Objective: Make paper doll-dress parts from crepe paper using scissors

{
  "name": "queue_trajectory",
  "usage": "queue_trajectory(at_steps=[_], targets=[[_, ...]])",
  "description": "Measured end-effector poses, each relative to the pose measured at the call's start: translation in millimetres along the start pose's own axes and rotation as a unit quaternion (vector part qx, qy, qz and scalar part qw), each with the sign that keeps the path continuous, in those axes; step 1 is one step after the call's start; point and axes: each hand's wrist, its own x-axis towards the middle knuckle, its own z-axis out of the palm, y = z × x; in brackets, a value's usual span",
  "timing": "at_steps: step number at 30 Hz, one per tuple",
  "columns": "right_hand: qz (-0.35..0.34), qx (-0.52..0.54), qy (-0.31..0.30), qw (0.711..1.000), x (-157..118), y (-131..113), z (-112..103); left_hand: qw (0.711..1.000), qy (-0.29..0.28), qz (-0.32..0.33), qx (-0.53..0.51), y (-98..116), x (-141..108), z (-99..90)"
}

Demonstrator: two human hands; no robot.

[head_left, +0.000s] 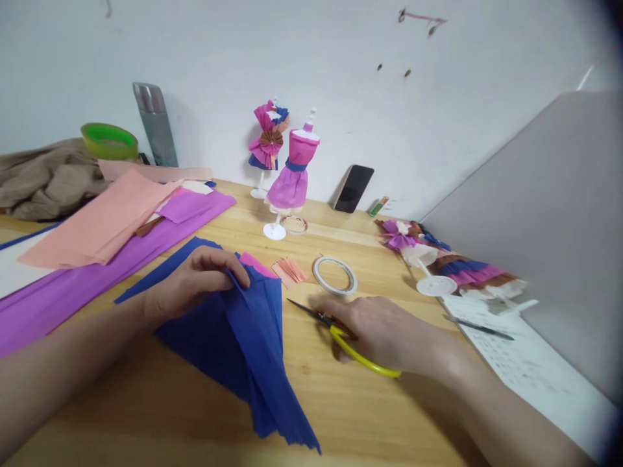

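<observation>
My left hand (209,272) pinches the upper edge of a large sheet of blue crepe paper (204,337), which hangs in folds down to the table. Closed around the yellow handle of a pair of scissors (357,355) is my right hand (384,327); the dark blades point left, toward the blue paper, without touching it. A strip of pink paper (257,264) shows behind the blue sheet. Beside it lies a small pleated peach piece (291,270). A roll of white double-sided tape (335,275) rests just beyond my right hand.
Two small dress forms in paper dresses (293,165) (267,139) stand near the wall. Peach sheets (104,224) and purple paper (73,299) pile at left. A phone (354,188) leans on the wall. More dressed forms (477,271) and a written sheet (530,363) lie right.
</observation>
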Motion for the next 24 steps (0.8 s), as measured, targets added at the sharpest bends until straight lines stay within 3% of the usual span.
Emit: queue_trajectory(at_steps=[4, 7, 8, 10, 12, 14, 18, 20, 24], targets=[[-0.018, 0.042, -0.03, 0.998, -5, 1, -7, 0.999, -0.015, 0.007, 0.049, 2, -1, 2.7], [-0.025, 0.172, 0.04, 0.984, 0, -8, -6, 0.995, -0.024, 0.019, 0.093, 3, -3, 8.5], [-0.027, 0.244, 0.079, 0.966, 5, -13, -2, 0.994, -0.027, 0.024, 0.106, 4, -5, 11.3], [-0.048, 0.438, 0.142, 0.887, 17, -26, 10, 0.99, -0.039, 0.041, 0.125, 4, -8, 17.6], [-0.064, 0.57, 0.11, 0.811, 29, -38, 24, 0.986, -0.065, 0.063, 0.142, 4, -12, 23.8], [-0.056, 0.607, 0.104, 0.786, 39, -45, 34, 0.979, -0.093, 0.074, 0.165, 3, -15, 28.6], [-0.043, 0.612, 0.097, 0.784, 44, -41, 38, 0.97, -0.069, 0.051, 0.228, -2, -11, 27.8], [-0.017, 0.624, 0.129, 0.771, 43, -34, 35, 0.952, -0.028, 0.055, 0.3, -5, -4, 20.7], [0.031, 0.648, 0.203, 0.733, 46, -24, 30, 0.866, 0.021, 0.04, 0.499, -16, 13, 0.3]])
